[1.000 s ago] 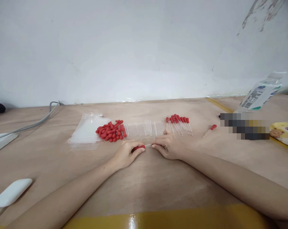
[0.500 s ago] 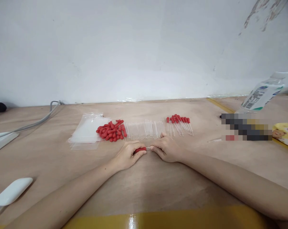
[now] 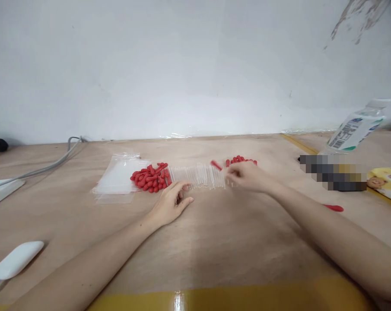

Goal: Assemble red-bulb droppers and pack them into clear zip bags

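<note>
A row of clear glass tubes [image 3: 197, 175] lies on the wooden table [image 3: 195, 242], with a heap of red rubber bulbs [image 3: 150, 177] at its left end. At the right end lie several finished droppers with red bulbs [image 3: 243, 160]. My right hand [image 3: 245, 176] is closed on an assembled dropper [image 3: 216, 165], its red bulb pointing left, just above those finished droppers. My left hand [image 3: 170, 201] rests on the table with its fingers loosely spread, holding nothing, close to the near edge of the tube row.
A stack of clear plastic bags [image 3: 117, 178] lies left of the bulbs. A grey cable [image 3: 46, 166] and white objects [image 3: 15, 260] are at the left. A plastic bottle [image 3: 355, 126], a yellow packet [image 3: 388, 182] and a loose red bulb [image 3: 334, 207] are at the right. Yellow tape [image 3: 214, 298] marks the near edge.
Both hands were joined on a bulb and tube at the table's middle. My right hand has since carried the dropper up and right to the finished ones; my left hand let go and opened.
</note>
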`<state>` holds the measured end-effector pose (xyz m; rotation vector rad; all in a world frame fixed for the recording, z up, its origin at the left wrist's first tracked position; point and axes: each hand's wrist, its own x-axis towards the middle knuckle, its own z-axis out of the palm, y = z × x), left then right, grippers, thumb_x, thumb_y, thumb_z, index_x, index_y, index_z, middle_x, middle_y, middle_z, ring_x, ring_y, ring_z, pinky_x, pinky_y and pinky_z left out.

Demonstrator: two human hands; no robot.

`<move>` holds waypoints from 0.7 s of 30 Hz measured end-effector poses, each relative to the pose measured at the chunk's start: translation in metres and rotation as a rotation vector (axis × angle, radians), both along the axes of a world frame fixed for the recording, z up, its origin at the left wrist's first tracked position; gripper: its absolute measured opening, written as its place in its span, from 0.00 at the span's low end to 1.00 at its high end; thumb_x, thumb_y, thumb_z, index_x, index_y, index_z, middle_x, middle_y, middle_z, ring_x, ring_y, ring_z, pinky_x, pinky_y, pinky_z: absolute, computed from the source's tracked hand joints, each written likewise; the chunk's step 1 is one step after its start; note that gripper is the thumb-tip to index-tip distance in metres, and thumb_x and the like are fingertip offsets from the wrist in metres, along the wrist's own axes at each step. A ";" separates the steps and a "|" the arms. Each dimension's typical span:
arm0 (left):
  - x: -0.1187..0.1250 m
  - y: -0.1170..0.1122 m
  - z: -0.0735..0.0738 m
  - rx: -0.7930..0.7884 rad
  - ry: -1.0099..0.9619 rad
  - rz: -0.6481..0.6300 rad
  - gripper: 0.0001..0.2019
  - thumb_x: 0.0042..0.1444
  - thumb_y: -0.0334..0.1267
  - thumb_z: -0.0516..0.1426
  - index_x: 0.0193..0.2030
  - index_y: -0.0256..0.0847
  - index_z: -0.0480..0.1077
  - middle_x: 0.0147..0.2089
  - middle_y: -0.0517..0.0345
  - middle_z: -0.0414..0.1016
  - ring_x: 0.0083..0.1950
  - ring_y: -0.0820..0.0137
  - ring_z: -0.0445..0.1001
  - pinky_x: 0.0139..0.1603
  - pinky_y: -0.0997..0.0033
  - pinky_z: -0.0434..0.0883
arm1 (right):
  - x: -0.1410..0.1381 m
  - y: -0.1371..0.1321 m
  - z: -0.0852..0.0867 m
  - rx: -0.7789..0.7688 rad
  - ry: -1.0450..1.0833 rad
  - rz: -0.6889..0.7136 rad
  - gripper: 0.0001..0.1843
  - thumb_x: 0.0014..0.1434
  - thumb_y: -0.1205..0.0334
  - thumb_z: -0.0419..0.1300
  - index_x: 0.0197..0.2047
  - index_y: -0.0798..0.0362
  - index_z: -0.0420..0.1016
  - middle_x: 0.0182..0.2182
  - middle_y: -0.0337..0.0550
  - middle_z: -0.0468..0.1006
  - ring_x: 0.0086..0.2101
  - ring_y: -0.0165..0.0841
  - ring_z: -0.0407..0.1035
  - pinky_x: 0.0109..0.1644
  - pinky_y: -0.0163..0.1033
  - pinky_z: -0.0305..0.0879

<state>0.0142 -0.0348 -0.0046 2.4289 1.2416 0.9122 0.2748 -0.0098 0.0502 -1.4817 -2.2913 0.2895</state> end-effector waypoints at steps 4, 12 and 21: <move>0.000 0.001 -0.001 -0.035 0.060 -0.031 0.09 0.57 0.36 0.53 0.43 0.40 0.70 0.36 0.56 0.68 0.32 0.73 0.68 0.35 0.71 0.68 | 0.044 0.027 0.007 -0.148 0.031 -0.461 0.14 0.51 0.59 0.55 0.18 0.54 0.65 0.16 0.41 0.70 0.20 0.30 0.64 0.25 0.34 0.55; 0.002 0.000 0.002 -0.031 0.069 -0.065 0.08 0.58 0.35 0.52 0.41 0.39 0.70 0.38 0.54 0.70 0.37 0.70 0.69 0.37 0.70 0.68 | 0.074 0.047 -0.013 -0.206 -0.113 -0.477 0.19 0.50 0.50 0.57 0.16 0.53 0.61 0.15 0.39 0.66 0.19 0.29 0.60 0.23 0.35 0.53; -0.003 -0.007 0.003 0.075 0.170 -0.144 0.12 0.61 0.36 0.49 0.48 0.40 0.68 0.48 0.51 0.70 0.49 0.66 0.67 0.51 0.62 0.66 | 0.138 -0.008 0.006 -0.638 -0.490 -0.315 0.16 0.28 0.64 0.71 0.24 0.55 0.72 0.25 0.43 0.73 0.27 0.34 0.67 0.27 0.36 0.55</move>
